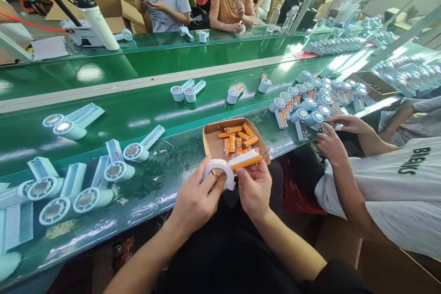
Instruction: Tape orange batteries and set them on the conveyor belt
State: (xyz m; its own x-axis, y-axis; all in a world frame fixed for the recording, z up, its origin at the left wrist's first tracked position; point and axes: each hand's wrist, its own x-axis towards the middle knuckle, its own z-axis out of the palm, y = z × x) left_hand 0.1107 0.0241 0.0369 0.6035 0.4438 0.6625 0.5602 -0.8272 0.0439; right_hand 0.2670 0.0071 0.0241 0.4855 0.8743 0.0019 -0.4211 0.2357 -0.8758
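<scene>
My left hand [198, 195] is closed around a roll of white tape [230, 183], with fingers reaching into its core. In my right hand [255, 188] is an orange cylindrical battery [246, 161], pinched between thumb and fingers. A white strip [243, 156] lies along the battery's upper side, and the roll touches its left end. Just beyond both hands stands a small cardboard box [211, 141] holding several more orange batteries [237, 140].
Light-blue fan-like housings [93, 198] lie on the ledge at left; others sit on the green conveyor [144, 101]. At right, a co-worker's hands [332, 144] are at a cluster of housings with orange batteries [303, 101]. People sit across the belt, near a white cylindrical device [99, 27].
</scene>
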